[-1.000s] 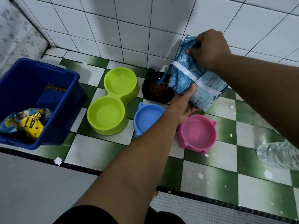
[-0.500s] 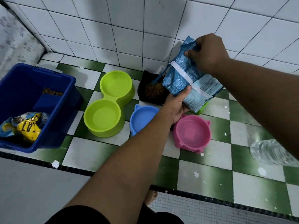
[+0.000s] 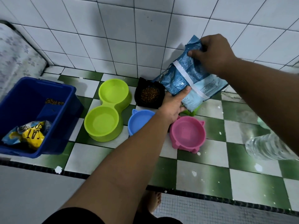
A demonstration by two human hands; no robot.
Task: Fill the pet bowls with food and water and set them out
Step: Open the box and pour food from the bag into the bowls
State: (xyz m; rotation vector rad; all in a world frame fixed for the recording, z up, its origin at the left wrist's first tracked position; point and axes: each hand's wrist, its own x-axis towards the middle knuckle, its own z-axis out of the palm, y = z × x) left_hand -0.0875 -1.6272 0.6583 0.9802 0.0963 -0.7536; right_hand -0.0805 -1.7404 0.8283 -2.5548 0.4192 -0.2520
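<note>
By the eared black bowl (image 3: 144, 103), left hand (image 3: 173, 104) and right hand (image 3: 213, 54) clutch a crinkly, perhaps foil, blue bag (image 3: 186, 75)

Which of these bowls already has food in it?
The black bowl by the wall: brown kibble lies in it. The lime double bowl, blue bowl and pink bowl are bare; a green one under the bag is mostly hidden.

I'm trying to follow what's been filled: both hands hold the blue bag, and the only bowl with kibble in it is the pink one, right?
Not quite. The head view shows the kibble in the black bowl; the pink bowl has none. The rest holds: the left hand and right hand both grip the bag.
</note>
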